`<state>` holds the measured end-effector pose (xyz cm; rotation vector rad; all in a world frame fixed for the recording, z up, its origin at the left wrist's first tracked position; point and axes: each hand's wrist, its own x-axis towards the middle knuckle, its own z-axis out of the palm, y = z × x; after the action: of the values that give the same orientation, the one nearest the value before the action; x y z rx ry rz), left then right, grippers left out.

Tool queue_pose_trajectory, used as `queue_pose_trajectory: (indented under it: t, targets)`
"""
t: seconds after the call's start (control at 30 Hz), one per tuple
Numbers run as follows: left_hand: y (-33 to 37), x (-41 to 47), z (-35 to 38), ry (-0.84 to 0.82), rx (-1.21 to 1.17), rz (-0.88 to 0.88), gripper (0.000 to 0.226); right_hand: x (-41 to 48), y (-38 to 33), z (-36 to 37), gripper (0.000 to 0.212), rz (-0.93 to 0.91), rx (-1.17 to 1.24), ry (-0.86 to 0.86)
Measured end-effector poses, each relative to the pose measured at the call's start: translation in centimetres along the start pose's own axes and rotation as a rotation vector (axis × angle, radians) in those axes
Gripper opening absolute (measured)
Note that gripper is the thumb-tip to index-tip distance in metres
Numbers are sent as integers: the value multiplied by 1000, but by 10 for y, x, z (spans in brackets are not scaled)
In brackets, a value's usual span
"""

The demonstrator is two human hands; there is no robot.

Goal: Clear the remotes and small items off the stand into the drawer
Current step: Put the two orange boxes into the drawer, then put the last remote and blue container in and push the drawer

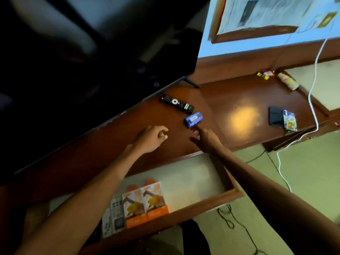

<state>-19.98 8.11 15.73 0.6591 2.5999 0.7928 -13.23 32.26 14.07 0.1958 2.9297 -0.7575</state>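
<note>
A black remote lies on the wooden stand under the TV's edge. Just in front of it rests a small blue item. My right hand reaches over the stand, fingertips just short of the blue item, fingers apart and holding nothing. My left hand hovers to the left with loosely curled fingers, empty. Below, the drawer stands pulled out; it holds two orange cartons and two light remotes. Farther right on the stand lie a black wallet and a small colourful packet.
A large dark TV fills the upper left, overhanging the stand. A tipped paper cup and small wrappers sit at the back right. A white cable runs down the right side; black cables lie on the tiled floor.
</note>
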Motion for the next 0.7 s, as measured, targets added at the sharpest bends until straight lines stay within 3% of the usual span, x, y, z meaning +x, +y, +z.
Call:
queue_pose_trajectory:
  t: [0.2,0.33,0.43,0.6,0.7]
  targets:
    - [32,122,1,82,105,-8,45,87,31,-31,46,-152,-179,-94]
    - [36,186,12,66,293,21,60,131,48,-28,53,-404,-369,-296]
    - [31,213,25,66,348,-15,69,151,64,-27,56,-490,-414,-420]
    - [24,234,37,-74,411,-51,75,162,94,-29,50,-581,-360,-325]
    - [17,242,43,-65,409,-31,68,169,108,-30,53,-581,-342,-307]
